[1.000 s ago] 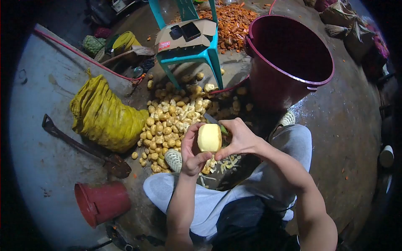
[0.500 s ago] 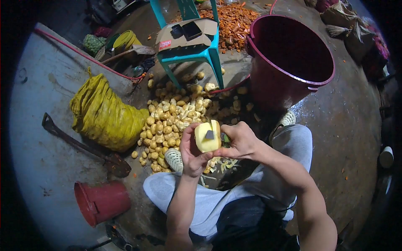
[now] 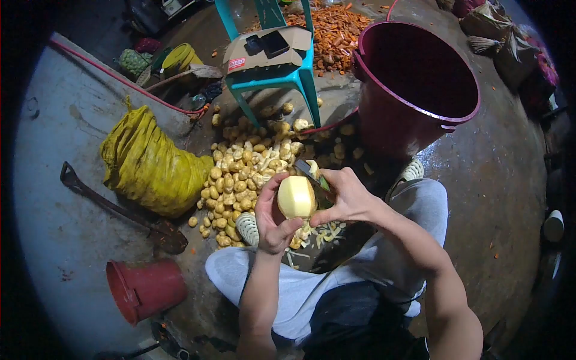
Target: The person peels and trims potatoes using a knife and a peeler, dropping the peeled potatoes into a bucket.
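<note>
In the middle of the view my left hand (image 3: 273, 222) grips a potato (image 3: 296, 197) from the left, its front face pale where the skin is off. Some brown skin shows along its right side. My right hand (image 3: 348, 195) is closed around the green handle of a knife (image 3: 304, 168), and its thumb rests against the potato's lower right. The blade points up and left, just beyond the potato, with a slice of peel (image 3: 313, 168) on it. Beneath my hands is a heap of potatoes (image 3: 234, 186), with peel scraps (image 3: 329, 233) near my feet.
A yellow sack (image 3: 150, 162), a shovel (image 3: 114, 207) and a small red bucket (image 3: 147, 289) are on the left. Ahead stands a teal chair (image 3: 306, 78) carrying a cardboard box (image 3: 240, 55). A large maroon bin (image 3: 390, 108) stands right of it; orange scraps (image 3: 342, 30) lie behind.
The knife blade has moved from the potato's front face to beyond its upper right edge, now carrying a slice of peel. My right hand has tilted slightly; my left hand stays almost in place.
</note>
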`<control>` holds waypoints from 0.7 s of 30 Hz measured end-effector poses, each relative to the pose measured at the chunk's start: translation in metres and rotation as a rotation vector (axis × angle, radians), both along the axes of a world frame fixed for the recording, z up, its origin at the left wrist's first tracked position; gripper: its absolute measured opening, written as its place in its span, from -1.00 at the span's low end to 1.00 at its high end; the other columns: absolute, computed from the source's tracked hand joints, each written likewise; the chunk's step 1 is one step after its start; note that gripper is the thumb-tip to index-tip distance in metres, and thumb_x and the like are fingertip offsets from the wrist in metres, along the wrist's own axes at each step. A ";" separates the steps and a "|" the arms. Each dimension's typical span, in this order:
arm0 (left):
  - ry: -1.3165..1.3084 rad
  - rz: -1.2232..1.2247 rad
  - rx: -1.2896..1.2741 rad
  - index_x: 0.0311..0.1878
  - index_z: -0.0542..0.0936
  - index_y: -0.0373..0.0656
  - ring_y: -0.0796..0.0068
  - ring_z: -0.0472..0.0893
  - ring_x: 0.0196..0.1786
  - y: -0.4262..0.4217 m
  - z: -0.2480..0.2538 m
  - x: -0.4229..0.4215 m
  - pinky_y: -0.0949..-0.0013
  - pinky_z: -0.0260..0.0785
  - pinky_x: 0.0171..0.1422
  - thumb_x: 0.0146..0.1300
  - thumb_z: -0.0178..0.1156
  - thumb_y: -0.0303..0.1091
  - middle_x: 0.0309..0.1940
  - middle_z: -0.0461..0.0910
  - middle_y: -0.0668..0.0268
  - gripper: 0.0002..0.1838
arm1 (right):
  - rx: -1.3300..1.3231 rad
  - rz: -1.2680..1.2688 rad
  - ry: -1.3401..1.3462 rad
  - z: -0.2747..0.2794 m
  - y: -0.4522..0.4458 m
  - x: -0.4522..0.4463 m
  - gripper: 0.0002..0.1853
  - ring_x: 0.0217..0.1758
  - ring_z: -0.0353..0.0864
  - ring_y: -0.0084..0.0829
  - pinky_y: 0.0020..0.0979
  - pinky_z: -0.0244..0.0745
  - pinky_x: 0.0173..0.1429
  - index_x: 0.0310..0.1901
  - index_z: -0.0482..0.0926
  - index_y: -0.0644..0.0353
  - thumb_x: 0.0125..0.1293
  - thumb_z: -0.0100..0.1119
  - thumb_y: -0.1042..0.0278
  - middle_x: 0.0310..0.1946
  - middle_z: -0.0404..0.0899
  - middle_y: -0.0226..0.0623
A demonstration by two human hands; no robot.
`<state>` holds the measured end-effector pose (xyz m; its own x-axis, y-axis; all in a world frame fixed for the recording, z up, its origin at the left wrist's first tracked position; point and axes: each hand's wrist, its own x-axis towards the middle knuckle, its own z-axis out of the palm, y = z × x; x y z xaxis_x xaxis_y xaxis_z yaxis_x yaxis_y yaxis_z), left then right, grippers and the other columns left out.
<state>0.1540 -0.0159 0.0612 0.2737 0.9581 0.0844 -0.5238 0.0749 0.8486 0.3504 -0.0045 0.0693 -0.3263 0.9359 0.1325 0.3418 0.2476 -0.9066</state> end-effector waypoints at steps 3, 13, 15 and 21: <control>0.035 -0.106 -0.005 0.31 0.32 -0.31 0.37 0.53 0.16 0.000 0.002 -0.005 0.33 0.33 0.34 -0.21 0.52 -0.39 0.11 0.50 0.19 -0.07 | -0.010 0.032 -0.027 0.003 -0.001 0.000 -0.07 -0.54 0.61 -0.04 -0.22 0.49 -0.36 -0.38 0.54 0.43 -0.36 0.51 -0.49 -0.64 0.51 0.02; -0.018 -0.144 0.003 0.32 0.33 -0.29 0.35 0.51 0.22 -0.008 -0.001 0.000 0.31 0.32 0.36 -0.22 0.61 -0.37 0.17 0.50 0.19 -0.03 | 0.056 0.061 0.153 0.001 -0.008 -0.006 -0.18 -0.57 0.60 -0.19 -0.30 0.46 -0.41 -0.47 0.52 0.36 -0.34 0.55 -0.40 -0.67 0.50 -0.07; -0.030 -0.152 0.022 0.33 0.33 -0.27 0.36 0.51 0.22 -0.008 -0.004 -0.001 0.31 0.33 0.36 -0.22 0.62 -0.38 0.17 0.50 0.20 -0.03 | 0.094 0.048 0.156 -0.001 -0.009 -0.007 -0.19 -0.60 0.59 -0.16 -0.30 0.45 -0.42 -0.47 0.51 0.36 -0.32 0.54 -0.40 -0.67 0.50 -0.06; -0.047 -0.018 0.048 0.33 0.31 -0.20 0.33 0.57 0.17 -0.009 -0.011 0.004 0.29 0.45 0.29 -0.24 0.65 -0.33 0.15 0.51 0.23 0.00 | 0.316 -0.018 -0.040 -0.014 -0.012 -0.006 -0.26 -0.67 0.53 -0.05 -0.22 0.42 -0.53 -0.47 0.48 0.27 -0.14 0.44 -0.42 -0.69 0.48 -0.13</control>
